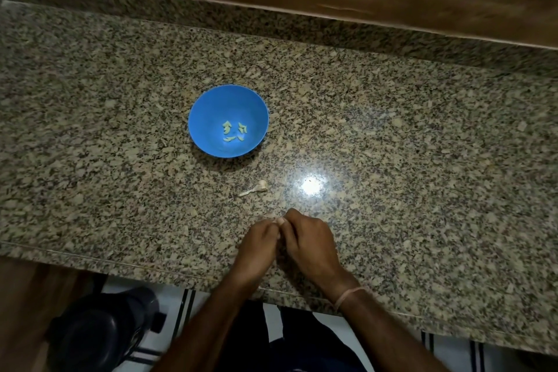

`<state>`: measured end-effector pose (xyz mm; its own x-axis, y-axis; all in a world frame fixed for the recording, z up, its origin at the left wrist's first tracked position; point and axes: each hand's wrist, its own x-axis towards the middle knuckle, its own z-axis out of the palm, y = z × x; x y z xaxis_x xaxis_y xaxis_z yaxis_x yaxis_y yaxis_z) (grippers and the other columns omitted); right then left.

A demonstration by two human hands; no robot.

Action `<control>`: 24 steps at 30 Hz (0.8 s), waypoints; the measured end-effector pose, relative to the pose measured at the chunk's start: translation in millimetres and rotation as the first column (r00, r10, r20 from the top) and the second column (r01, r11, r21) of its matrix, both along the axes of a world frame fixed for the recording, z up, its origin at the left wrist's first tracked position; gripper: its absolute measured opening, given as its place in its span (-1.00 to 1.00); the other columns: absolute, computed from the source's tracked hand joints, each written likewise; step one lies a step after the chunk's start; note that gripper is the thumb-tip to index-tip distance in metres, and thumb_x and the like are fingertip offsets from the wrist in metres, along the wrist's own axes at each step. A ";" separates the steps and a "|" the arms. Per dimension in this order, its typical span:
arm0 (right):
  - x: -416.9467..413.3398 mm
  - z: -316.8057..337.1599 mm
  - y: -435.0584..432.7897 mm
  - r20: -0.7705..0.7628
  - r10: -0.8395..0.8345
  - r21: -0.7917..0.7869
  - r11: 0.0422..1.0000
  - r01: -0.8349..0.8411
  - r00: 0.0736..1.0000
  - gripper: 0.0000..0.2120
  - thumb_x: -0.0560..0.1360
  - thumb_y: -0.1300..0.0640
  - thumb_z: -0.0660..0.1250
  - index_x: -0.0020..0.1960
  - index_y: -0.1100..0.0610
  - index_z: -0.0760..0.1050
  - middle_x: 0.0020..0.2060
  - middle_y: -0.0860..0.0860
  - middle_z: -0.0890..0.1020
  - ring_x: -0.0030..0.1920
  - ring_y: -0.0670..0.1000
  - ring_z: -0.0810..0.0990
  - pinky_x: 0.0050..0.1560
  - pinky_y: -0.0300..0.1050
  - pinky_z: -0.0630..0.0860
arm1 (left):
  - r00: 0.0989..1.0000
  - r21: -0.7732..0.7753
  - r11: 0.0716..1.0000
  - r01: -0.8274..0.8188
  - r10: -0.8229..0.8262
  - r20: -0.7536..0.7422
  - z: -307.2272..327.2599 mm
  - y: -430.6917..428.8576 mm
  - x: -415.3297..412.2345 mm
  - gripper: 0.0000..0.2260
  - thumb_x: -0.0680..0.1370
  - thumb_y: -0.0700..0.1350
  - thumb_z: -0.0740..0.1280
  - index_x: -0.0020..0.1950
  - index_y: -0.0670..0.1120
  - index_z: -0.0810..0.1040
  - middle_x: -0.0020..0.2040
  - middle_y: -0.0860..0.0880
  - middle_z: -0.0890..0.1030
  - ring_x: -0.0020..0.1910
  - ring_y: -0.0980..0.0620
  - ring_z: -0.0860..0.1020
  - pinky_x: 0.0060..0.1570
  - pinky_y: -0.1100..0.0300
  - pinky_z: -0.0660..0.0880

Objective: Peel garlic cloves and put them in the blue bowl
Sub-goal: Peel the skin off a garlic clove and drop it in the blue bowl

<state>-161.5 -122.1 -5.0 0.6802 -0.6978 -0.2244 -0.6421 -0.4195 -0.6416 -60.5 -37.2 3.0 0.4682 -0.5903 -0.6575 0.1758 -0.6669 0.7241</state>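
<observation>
We see left hand [259, 246] and right hand [311, 240] both pinching what's probably a garlic clove [276, 220], blue bowl [216, 104] nearby.

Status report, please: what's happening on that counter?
Left hand, right hand together, fingers pinching likely garlic clove. Peeled cloves in blue bowl. Garlic scrap between, not blocking.

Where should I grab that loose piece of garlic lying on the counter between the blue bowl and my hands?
Probably pinch the garlic piece at its fat rounded end, on the right, coming straight down from above and squeezing across its width. It lies flat on the counter, so there is no way under it, and the thin pale tail pointing left looks too flimsy to hold.
</observation>
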 end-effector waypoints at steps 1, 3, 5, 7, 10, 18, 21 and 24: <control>0.7 1.9 -0.2 0.001 0.019 -0.025 1.000 -0.019 1.000 -0.70 0.69 0.01 0.22 -0.22 0.00 0.36 -0.47 -0.11 0.37 -0.44 -0.05 0.35 -0.37 -0.07 0.15 | 0.990 0.014 0.998 -0.056 0.057 -0.130 1.1 -1.8 0.5 -0.64 0.74 0.00 0.12 -0.23 -0.03 0.42 -0.41 0.08 0.41 -0.43 0.07 0.34 -0.41 0.12 0.24; 3.9 -1.3 0.3 0.053 -0.087 0.091 0.992 0.082 0.995 -0.64 0.68 0.05 0.26 -0.29 0.01 0.36 -0.49 -0.11 0.39 -0.44 -0.07 0.37 -0.36 -0.08 0.22 | 0.996 -0.009 0.998 0.067 -0.066 0.067 -0.2 -1.8 0.6 -0.65 0.73 0.04 0.11 -0.13 -0.08 0.52 -0.33 0.03 0.48 -0.36 -0.01 0.47 -0.35 0.06 0.34; 6.8 -0.1 -5.1 0.059 -0.335 0.519 0.815 0.258 0.940 -0.59 0.66 0.08 0.30 -0.37 0.01 0.40 -0.50 -0.12 0.45 -0.43 -0.07 0.39 -0.33 -0.12 0.31 | 0.819 0.067 0.967 0.246 -0.245 0.518 -10.5 4.5 1.2 -0.64 0.73 0.01 0.08 0.16 -0.16 0.60 -0.08 -0.05 0.62 -0.10 -0.10 0.61 -0.14 0.03 0.49; 10.4 4.5 -3.8 0.005 -0.417 0.709 0.643 0.291 0.909 -0.60 0.65 0.09 0.31 -0.36 0.05 0.44 -0.48 -0.06 0.47 -0.41 -0.02 0.40 -0.31 -0.10 0.33 | 0.752 0.043 0.963 0.264 -0.234 0.616 -9.8 8.6 1.1 -0.68 0.71 0.01 0.08 0.11 -0.12 0.58 -0.09 -0.04 0.62 -0.17 -0.06 0.58 -0.18 0.00 0.50; 8.4 0.1 4.2 0.083 -0.183 0.293 0.944 0.151 0.980 -0.63 0.69 -0.02 0.22 -0.26 0.07 0.45 -0.44 -0.09 0.50 -0.42 -0.08 0.44 -0.33 -0.07 0.36 | 0.982 -0.058 0.997 0.048 -0.036 0.184 -2.3 1.5 4.8 -0.64 0.71 0.07 0.14 -0.22 -0.05 0.47 -0.36 0.03 0.49 -0.43 0.04 0.41 -0.39 0.11 0.33; 15.7 6.6 2.6 0.026 -0.486 0.747 0.590 0.307 0.873 -0.57 0.68 0.05 0.30 -0.36 0.08 0.44 -0.53 -0.07 0.44 -0.49 -0.09 0.37 -0.42 -0.23 0.34 | 0.870 -0.120 0.983 0.140 -0.065 0.489 -4.2 8.2 7.1 -0.78 0.69 0.00 0.29 -0.12 0.04 0.60 -0.29 0.08 0.63 -0.32 0.14 0.60 -0.31 0.07 0.57; 16.3 9.0 3.6 0.032 -0.501 0.777 0.557 0.294 0.865 -0.57 0.70 0.05 0.27 -0.34 0.11 0.44 -0.53 -0.06 0.47 -0.50 -0.10 0.41 -0.39 -0.24 0.39 | 0.940 -0.186 0.982 0.037 0.029 0.340 -2.6 8.8 6.5 -0.88 0.65 -0.10 0.38 -0.08 0.02 0.66 -0.23 0.07 0.70 -0.24 0.12 0.68 -0.17 -0.01 0.68; 15.9 7.0 6.1 0.038 -0.473 0.749 0.597 0.288 0.880 -0.55 0.71 0.02 0.25 -0.35 0.08 0.43 -0.55 -0.12 0.45 -0.50 -0.11 0.36 -0.37 -0.20 0.33 | 0.949 -0.193 0.981 -0.009 0.070 0.309 -5.7 13.5 8.9 -0.92 0.59 -0.17 0.45 -0.02 0.01 0.70 -0.19 0.07 0.73 -0.17 0.08 0.71 -0.11 0.04 0.68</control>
